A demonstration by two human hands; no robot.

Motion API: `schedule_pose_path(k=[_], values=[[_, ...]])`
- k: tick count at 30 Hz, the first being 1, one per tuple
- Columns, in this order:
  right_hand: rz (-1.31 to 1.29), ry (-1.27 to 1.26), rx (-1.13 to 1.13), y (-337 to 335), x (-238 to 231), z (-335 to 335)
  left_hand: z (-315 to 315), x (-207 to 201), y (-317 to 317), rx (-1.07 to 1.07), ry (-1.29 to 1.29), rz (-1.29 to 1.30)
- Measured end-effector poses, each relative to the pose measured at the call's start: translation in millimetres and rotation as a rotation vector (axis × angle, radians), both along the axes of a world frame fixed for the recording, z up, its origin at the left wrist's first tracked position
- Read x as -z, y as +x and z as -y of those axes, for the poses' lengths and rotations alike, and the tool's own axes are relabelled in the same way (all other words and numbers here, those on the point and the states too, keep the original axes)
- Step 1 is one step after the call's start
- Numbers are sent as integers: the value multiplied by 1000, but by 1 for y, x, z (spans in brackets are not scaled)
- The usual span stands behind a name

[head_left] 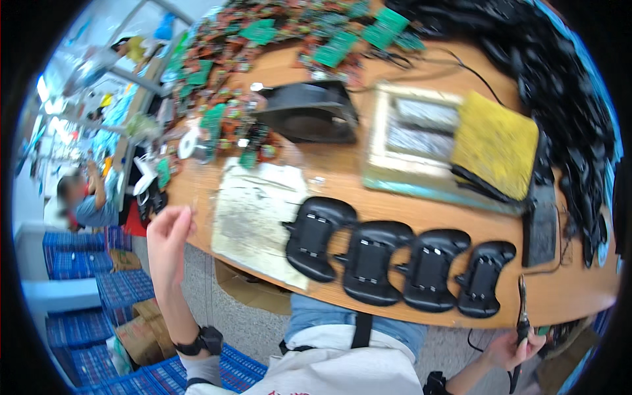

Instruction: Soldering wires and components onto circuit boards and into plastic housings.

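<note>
My left hand [172, 243] is raised off the table's left edge, fingers curled together in a pinch; whatever may be between the fingertips is too small to make out. Low on the right, my right hand [517, 350] is closed around the handle of a soldering iron [523, 308], its tip pointing up by the table edge. Between the hands, several black game controller shells [375, 262] lie in a row along the near edge. The leftmost shell [312, 238] overlaps a stained white sheet [260, 220], the thing nearest my left hand on the table.
A black fan [308, 113] stands behind the sheet, near a solder wire spool [189, 143]. Green circuit boards [336, 49] heap at the back. A yellow cloth [495, 148] covers part of a pale tray [378, 158]. Black parts [526, 72] pile at right. A person sits far left.
</note>
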State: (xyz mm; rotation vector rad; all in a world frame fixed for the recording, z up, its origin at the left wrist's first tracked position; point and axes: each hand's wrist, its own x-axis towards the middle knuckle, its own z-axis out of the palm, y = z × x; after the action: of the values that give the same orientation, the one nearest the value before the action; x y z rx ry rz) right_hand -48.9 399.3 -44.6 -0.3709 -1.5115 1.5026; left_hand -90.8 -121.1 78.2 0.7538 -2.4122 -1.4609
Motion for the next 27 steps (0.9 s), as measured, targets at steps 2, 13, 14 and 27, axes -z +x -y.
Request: schedule_pose_path(k=[2,13,14,27], values=[[-84,86,-150,6,21,-21,33,-25,-9,2,-98,-30],[-147,992,117,-20,-36,40,211,30,-193,80,64,-165],[-163,1004,124,-17,-35,43,215,37,-203,72,34,-148],[-84,269,-110,-27,-49,84,237,54,-220,8,217,-241]])
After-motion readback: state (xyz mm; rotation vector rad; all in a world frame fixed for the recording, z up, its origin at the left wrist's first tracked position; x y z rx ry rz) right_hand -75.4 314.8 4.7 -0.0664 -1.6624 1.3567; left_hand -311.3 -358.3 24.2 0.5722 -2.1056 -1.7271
